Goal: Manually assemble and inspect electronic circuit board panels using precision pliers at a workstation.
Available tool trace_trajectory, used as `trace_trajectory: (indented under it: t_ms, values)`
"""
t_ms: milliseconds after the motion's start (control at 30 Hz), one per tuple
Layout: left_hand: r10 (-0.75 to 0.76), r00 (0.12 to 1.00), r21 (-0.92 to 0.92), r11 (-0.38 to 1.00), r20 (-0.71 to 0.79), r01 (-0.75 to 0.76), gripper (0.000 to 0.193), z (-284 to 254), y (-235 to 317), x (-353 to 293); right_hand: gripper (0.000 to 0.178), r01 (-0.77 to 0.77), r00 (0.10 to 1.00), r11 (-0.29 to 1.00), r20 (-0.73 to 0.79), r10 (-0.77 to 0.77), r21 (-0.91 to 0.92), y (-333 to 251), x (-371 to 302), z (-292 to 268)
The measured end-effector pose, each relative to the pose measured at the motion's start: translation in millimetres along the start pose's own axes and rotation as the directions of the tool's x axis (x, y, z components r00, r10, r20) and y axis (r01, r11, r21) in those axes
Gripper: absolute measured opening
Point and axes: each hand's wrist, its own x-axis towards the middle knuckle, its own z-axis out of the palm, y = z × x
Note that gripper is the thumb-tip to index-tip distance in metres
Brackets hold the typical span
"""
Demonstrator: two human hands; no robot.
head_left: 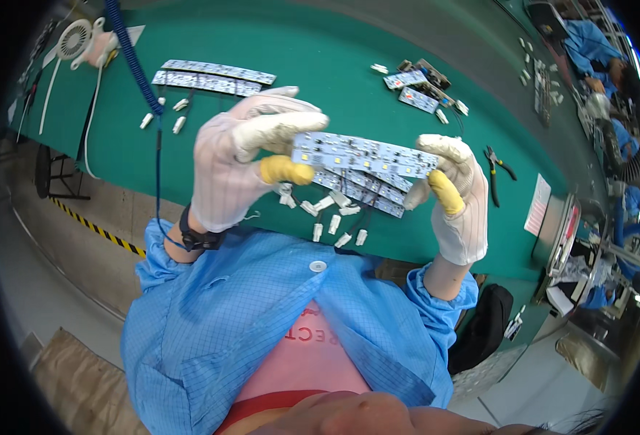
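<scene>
Between my two hands a white LED circuit board (363, 154) is held up above the bench, its face with small yellowish LEDs turned toward me. My left hand (251, 148), in a white glove with a yellow thumb tip, pinches the board's left end. At its right end my right hand (454, 185), gloved alike, grips with thumb and fingers. Below the board lie more LED boards (385, 201), partly hidden by it. White connectors (334, 223) on dark wires trail from them toward me.
Long LED strips (211, 78) lie at the far left on the green bench (320, 43). Small boards (418, 100) are grouped at the far right. Black-and-yellow pliers (495, 174) rest beside my right hand. A blue coiled cord (131, 58) runs to my left wrist. A fan (75, 40) stands far left.
</scene>
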Motion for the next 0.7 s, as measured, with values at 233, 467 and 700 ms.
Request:
trace_trajectory:
  t_ms: [233,467,700]
  values:
    - [-0.006,0.999,0.090,0.996,-0.035,0.009,0.042,-1.0,-3.2,5.4,0.042,-0.034,0.999,0.998,-0.021,0.035,0.050,3.1,-1.9,-1.2]
    - [-0.132,0.991,0.046,0.990,-0.025,0.133,0.041,-3.7,-17.3,-1.7,0.040,-0.036,0.999,0.999,0.014,0.036,0.031,-1.9,-0.4,0.6]
    - [-0.126,0.991,-0.011,0.992,0.043,0.126,0.035,-3.9,-14.5,-4.6,0.042,-0.032,0.999,0.999,-0.015,0.032,-0.031,2.8,-3.7,-1.5]
